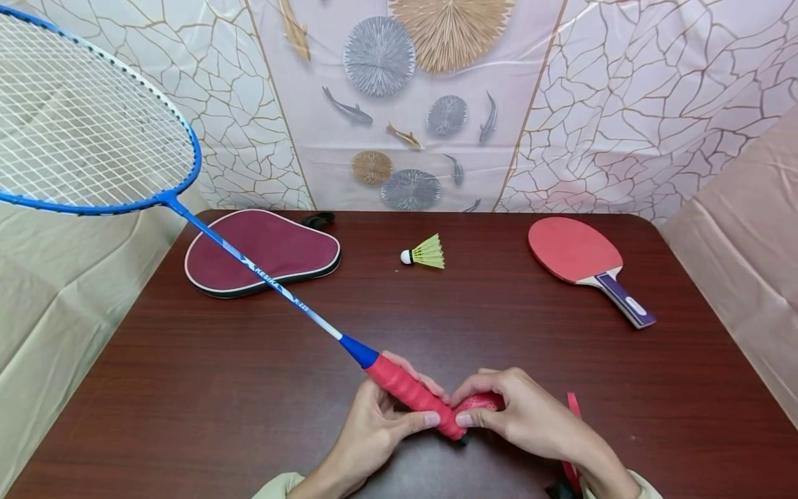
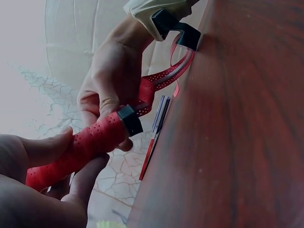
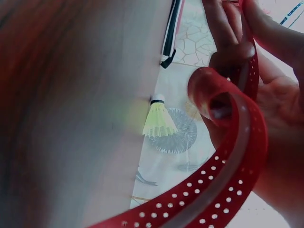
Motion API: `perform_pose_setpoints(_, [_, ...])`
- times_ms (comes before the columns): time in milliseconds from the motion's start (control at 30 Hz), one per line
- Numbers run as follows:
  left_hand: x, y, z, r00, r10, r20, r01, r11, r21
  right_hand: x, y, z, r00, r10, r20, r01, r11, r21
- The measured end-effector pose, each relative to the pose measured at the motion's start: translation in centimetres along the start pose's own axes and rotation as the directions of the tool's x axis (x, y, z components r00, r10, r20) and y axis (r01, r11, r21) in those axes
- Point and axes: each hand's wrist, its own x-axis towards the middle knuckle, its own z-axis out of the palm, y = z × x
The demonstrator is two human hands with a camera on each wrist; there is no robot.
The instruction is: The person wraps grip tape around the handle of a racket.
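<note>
A blue and white badminton racket slants from upper left toward the table's front, its head raised. My left hand grips its red-wrapped handle, thumb near the lower end. My right hand pinches red perforated grip tape against the handle beside the left thumb. The black butt end shows in the left wrist view. From the right hand the loose tape curls and trails, a pale strip along its middle. In the left wrist view it runs down past the right wrist.
On the dark wooden table lie a maroon paddle case at back left, a yellow shuttlecock at back centre and a red table tennis paddle at back right. A patterned cloth hangs behind.
</note>
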Motion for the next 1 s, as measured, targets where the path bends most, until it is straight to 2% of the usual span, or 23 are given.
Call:
perform_pose_setpoints(167, [-0.03, 0.23, 0.04, 0.999, -0.042, -0.025, 0.042, 0.999, 0.017, 0.0, 0.14, 0.14, 0.998, -0.05, 0.042, 0.05, 0.999, 0.003])
perform_pose_setpoints(300, [-0.06, 0.37, 0.07, 0.996, -0.066, -0.062, 0.069, 0.996, 0.049, 0.04, 0.15, 0.21, 0.995, -0.092, 0.027, 0.092, 0.996, 0.001])
perform_pose_setpoints(533, [-0.04, 0.51, 0.01, 0.982, -0.097, -0.161, 0.108, 0.992, 0.059, -0.01, 0.04, 0.08, 0.998, -0.053, -0.047, 0.051, 0.998, -0.038])
perform_pose_setpoints(667, [-0.06, 0.4, 0.09, 0.989, -0.04, -0.139, 0.056, 0.993, 0.109, 0.03, 0.02, 0.09, 0.997, -0.037, -0.073, 0.032, 0.997, -0.066])
perform_pose_setpoints(767, [-0.11, 0.36, 0.27, 0.994, -0.034, -0.104, 0.045, 0.993, 0.105, 0.06, 0.02, 0.11, 0.996, -0.017, -0.083, 0.011, 0.997, -0.078])
perform_pose_setpoints(833, [-0.11, 0.37, 0.39, 0.994, -0.049, -0.101, 0.059, 0.993, 0.099, 0.07, -0.02, 0.14, 0.997, -0.003, -0.083, -0.003, 0.997, -0.074])
perform_pose_setpoints(900, [-0.12, 0.45, 0.48, 0.99, -0.085, -0.114, 0.097, 0.99, 0.099, 0.06, -0.06, 0.18, 0.997, 0.012, -0.079, -0.017, 0.998, -0.06])
perform_pose_setpoints(1000, [-0.12, 0.54, 0.52, 0.985, -0.11, -0.135, 0.126, 0.985, 0.117, 0.1, -0.16, 0.18, 0.997, 0.025, -0.073, -0.028, 0.999, -0.041])
